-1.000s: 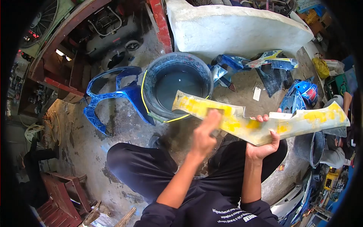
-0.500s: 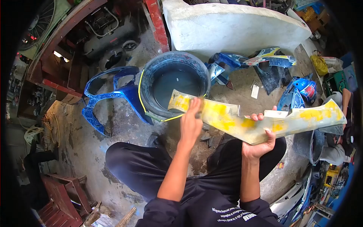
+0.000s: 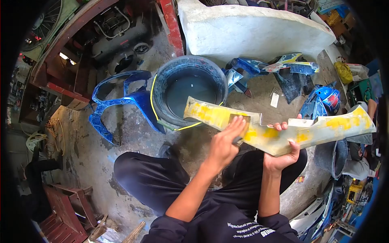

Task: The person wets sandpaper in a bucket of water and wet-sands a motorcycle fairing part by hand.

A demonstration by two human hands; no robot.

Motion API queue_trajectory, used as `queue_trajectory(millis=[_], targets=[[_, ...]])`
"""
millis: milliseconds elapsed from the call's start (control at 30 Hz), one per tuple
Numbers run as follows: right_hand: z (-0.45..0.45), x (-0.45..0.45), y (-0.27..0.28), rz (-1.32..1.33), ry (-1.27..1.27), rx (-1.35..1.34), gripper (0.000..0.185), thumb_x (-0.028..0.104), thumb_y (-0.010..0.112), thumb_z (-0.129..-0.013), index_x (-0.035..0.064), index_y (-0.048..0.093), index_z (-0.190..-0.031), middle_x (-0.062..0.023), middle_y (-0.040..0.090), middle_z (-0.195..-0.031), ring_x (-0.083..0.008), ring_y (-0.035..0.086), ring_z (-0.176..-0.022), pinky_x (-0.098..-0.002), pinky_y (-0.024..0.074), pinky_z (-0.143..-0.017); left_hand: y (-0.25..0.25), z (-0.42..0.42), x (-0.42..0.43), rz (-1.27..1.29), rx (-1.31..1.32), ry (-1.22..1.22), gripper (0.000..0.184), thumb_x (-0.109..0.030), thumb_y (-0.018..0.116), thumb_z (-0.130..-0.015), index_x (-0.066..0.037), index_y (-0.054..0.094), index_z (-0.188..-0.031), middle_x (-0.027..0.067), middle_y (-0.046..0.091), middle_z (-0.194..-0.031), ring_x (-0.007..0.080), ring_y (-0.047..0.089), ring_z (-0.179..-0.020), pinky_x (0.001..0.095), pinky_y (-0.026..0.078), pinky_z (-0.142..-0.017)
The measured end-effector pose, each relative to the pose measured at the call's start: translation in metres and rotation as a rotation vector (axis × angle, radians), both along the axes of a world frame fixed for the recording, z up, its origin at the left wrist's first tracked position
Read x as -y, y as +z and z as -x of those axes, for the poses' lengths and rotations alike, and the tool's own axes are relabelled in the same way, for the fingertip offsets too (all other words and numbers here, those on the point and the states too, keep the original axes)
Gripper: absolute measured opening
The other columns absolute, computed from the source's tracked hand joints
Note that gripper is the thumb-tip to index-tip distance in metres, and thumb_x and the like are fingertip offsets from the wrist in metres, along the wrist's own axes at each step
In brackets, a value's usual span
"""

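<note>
The long, bent panel is pale grey with bright yellow patches. It is up in front of the person, its left end near the bucket. The right hand grips it from below. The left hand, fingers stretched out, holds a brown pad on it.

You are holding a long, bent, cream-grey panel, blotched with bright yellow patches (densest toward its left end). It sits raised across in front of you, its lower edge dipping near the middle and its upper edge notched and stepped. Under your left fingers, a small, flat, dark-brown rectangular pad lies against the yellowed face, partly covered.
</note>
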State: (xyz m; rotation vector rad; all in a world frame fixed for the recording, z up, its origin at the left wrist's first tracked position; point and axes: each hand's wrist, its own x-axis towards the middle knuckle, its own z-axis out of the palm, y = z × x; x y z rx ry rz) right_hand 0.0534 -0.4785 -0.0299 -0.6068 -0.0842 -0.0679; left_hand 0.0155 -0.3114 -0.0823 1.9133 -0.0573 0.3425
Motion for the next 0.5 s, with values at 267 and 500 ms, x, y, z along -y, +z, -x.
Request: queue_trajectory(millis=[267, 500], targets=[[0.002, -0.005, -0.002, 0.027, -0.020, -0.015, 0.089, 0.021, 0.058, -0.081, 0.0146, 0.025, -0.164, -0.0123, 0.054, -0.111, -0.0263, 0.055, -0.104, -0.0522, 0.0417, -0.109, 0.000, 0.000, -0.001, -0.061, -0.027, 0.036, 0.070, 0.012, 0.041, -0.072, 0.000, 0.064, -0.136, 0.0244, 0.055, -0.146, 0.0323, 0.050, -0.142, 0.0396, 0.038, -0.121], [0.001, -0.006, -0.003, 0.028, -0.016, -0.010, 0.089, 0.021, 0.058, -0.082, 0.0143, 0.026, -0.164, -0.0125, 0.054, -0.111, -0.0261, 0.055, -0.105, -0.0521, 0.0420, -0.109, -0.005, -0.008, -0.007, -0.053, -0.091, 0.121, 0.073, 0.014, 0.042, -0.069, 0.002, 0.063, -0.137, 0.0238, 0.056, -0.146, 0.0335, 0.050, -0.142, 0.0390, 0.035, -0.123]])
